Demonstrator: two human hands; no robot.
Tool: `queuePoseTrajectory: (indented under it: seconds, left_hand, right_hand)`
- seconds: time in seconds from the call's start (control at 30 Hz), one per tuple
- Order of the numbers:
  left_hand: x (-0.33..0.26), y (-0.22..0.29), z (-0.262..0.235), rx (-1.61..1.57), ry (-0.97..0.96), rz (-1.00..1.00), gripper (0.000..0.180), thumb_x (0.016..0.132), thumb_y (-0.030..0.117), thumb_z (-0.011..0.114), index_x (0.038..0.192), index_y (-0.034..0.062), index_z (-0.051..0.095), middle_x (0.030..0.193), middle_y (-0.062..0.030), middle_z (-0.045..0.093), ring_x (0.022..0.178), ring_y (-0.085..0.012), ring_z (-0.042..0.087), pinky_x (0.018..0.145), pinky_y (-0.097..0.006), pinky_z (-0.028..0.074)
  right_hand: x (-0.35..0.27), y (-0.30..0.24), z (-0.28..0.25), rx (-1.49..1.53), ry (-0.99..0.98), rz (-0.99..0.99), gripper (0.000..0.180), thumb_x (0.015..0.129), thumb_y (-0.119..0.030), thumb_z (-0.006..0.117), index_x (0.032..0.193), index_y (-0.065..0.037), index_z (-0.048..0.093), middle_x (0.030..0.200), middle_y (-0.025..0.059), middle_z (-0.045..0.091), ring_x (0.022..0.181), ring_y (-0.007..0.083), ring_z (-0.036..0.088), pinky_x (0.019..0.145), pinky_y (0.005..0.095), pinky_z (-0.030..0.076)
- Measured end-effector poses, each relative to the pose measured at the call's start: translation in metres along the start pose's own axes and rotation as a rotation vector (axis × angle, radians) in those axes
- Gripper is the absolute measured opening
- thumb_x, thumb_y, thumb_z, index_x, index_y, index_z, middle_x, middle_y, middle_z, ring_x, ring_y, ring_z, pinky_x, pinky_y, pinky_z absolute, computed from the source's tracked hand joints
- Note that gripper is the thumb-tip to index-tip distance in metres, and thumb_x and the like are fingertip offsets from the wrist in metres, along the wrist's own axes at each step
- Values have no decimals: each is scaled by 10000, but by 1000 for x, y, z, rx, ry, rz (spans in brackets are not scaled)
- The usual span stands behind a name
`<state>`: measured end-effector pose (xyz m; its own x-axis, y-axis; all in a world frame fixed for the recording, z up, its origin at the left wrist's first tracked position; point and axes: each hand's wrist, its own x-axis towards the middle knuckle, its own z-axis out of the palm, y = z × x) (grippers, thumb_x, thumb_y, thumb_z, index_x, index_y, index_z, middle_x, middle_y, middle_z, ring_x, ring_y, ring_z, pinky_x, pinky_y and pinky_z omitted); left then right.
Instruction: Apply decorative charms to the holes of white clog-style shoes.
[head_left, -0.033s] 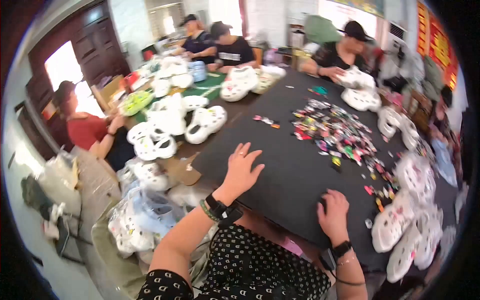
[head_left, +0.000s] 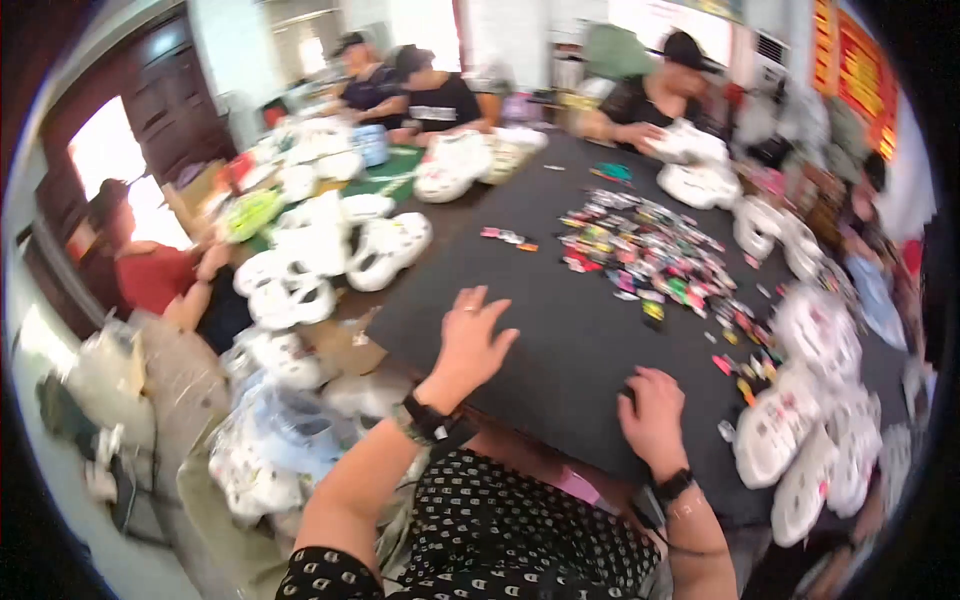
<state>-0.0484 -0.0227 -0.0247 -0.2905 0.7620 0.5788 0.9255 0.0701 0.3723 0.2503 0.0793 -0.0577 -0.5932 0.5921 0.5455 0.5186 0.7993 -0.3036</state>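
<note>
My left hand [head_left: 468,340] is over the near left part of the black table top [head_left: 545,350], palm down, its fingers spread and holding nothing. To its right, near the front edge, my right hand [head_left: 655,420] rests with loosely bent fingers, the thumb apart and nothing visible in it. Beyond both hands lies a pile of small colourful shoe charms [head_left: 645,245]. A short row of charms [head_left: 508,238] sits apart, left of the pile. White clogs [head_left: 785,425] with charms on them stand right of my right hand, beside a plastic-wrapped clog [head_left: 818,335].
More white clogs [head_left: 390,250] crowd the table to the left. A sack of bagged clogs [head_left: 255,455] stands by my left arm. Across the table a person [head_left: 665,100] handles white clogs; a person in red [head_left: 160,265] sits at the left, and two others work at the back.
The whole view has shifted slightly, so the table and clogs appear a little farther left. Both hands keep nearly the same pose.
</note>
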Motion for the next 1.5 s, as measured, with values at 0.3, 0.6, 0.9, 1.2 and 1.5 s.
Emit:
queuePoseTrajectory:
  seconds: [0.3, 0.6, 0.9, 1.2, 1.5]
  left_hand:
    - [-43, 22, 58, 216, -154, -39, 456, 969, 348, 536, 1313, 51, 564, 1444, -239, 436, 1365, -440, 359, 1127, -584, 236]
    - [-46, 33, 60, 233, -229, -36, 407, 986, 280, 503, 1336, 78, 549, 1466, -194, 440, 1390, -386, 355, 1146, -569, 219]
    - [-42, 34, 60, 244, -221, -55, 389, 985, 259, 500, 1322, 72, 557, 1471, -187, 438, 1396, -379, 354, 1144, -571, 223]
    - [-44, 32, 63, 246, -215, -45, 394, 981, 259, 508, 1324, 71, 554, 1467, -194, 441, 1390, -389, 358, 1143, -566, 228]
    - [-45, 33, 58, 245, -218, -54, 409, 978, 277, 507, 1329, 73, 552, 1463, -191, 446, 1387, -388, 361, 1150, -560, 220]
  right_hand:
    - [-11, 3, -34, 277, -64, 53, 285, 805, -115, 709, 1063, -68, 599, 1341, 180, 488, 1196, 366, 510, 1023, 452, 421]
    - [-32, 84, -234, -671, -40, 614, 479, 785, -399, 741, 1115, -73, 622, 1037, 162, 658, 1013, 374, 586, 892, 486, 431]
    - [-64, 152, -260, -231, -458, 619, 944, 649, -151, 835, 1435, -171, 312, 1126, 249, 644, 1068, 424, 611, 894, 476, 483]
    - [-55, 188, -253, -194, -471, 719, 708, 665, -53, 795, 1286, -138, 465, 1150, 170, 641, 1103, 352, 605, 909, 418, 479]
    - [-45, 180, -238, -316, -366, 635, 336, 758, -50, 684, 1089, -96, 648, 1022, 180, 690, 996, 371, 640, 836, 427, 510]
